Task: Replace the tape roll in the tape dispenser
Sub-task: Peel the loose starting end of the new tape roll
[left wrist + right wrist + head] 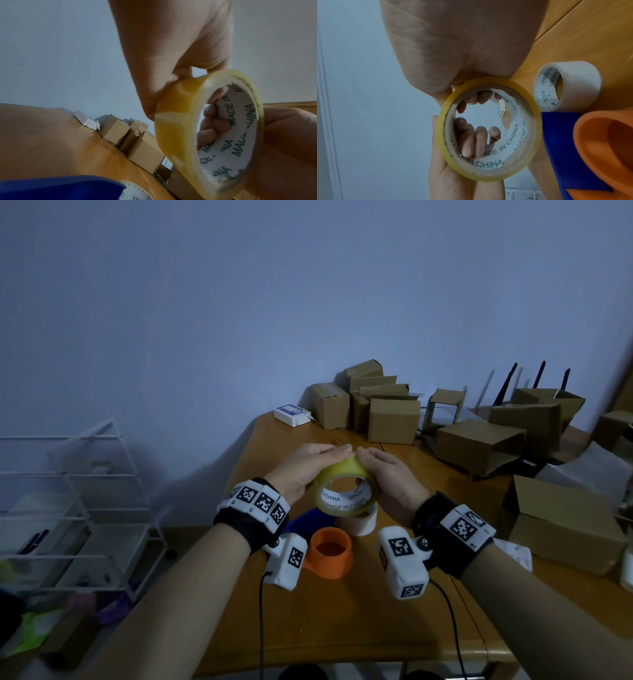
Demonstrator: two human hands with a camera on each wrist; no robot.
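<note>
Yellow tape roll [342,489] held between both hands [346,470]

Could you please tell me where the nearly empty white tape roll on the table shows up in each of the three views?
Head: the white tape roll lies centre frame, just below the yellow tape roll both hands hold.
Left wrist: bottom edge, left of centre, half hidden behind the blue part.
Right wrist: upper right, lying on the table.
Shared landmark: the yellow roll.

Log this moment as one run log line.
both hands: left hand and right hand grip yellow tape roll above table | empty core lies below
</note>
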